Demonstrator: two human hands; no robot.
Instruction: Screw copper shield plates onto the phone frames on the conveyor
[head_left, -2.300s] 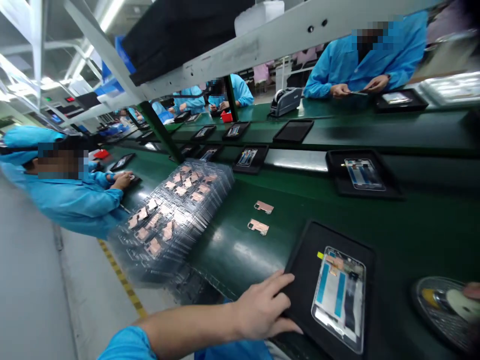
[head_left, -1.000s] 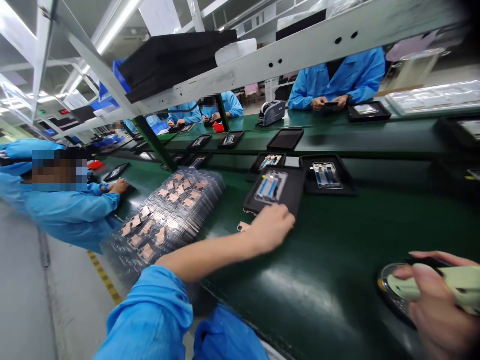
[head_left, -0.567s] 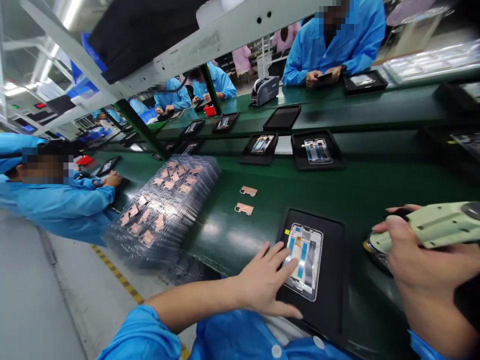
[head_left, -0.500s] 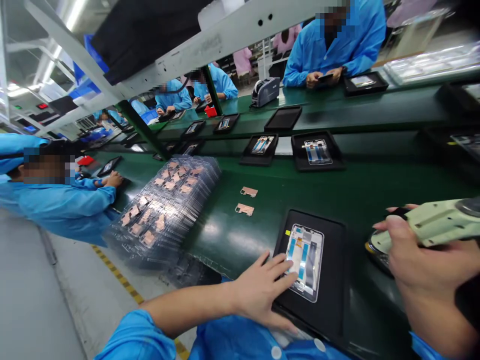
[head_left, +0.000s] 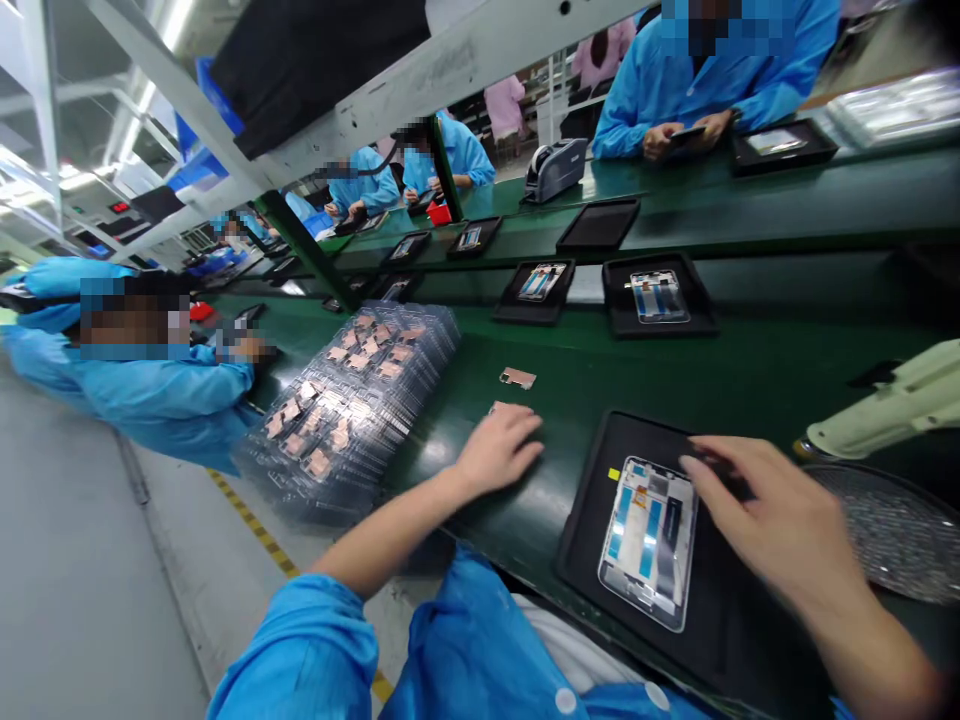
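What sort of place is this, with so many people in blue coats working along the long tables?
Probably an electronics factory assembly line, perhaps for phones. A co-worker in a blue smock sits at a green workbench; a black rectangular tray holds a phone-like frame; clear plastic trays stack copper-coloured plates.

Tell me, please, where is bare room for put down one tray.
Bare green bench mat lies between the near black tray and the far trays, right of the copper plate. Crowded: the right hand by the mesh pad, and the blister stack.

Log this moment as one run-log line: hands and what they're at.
left hand: on belt, touching copper plate | right hand: over black tray, beside phone frame
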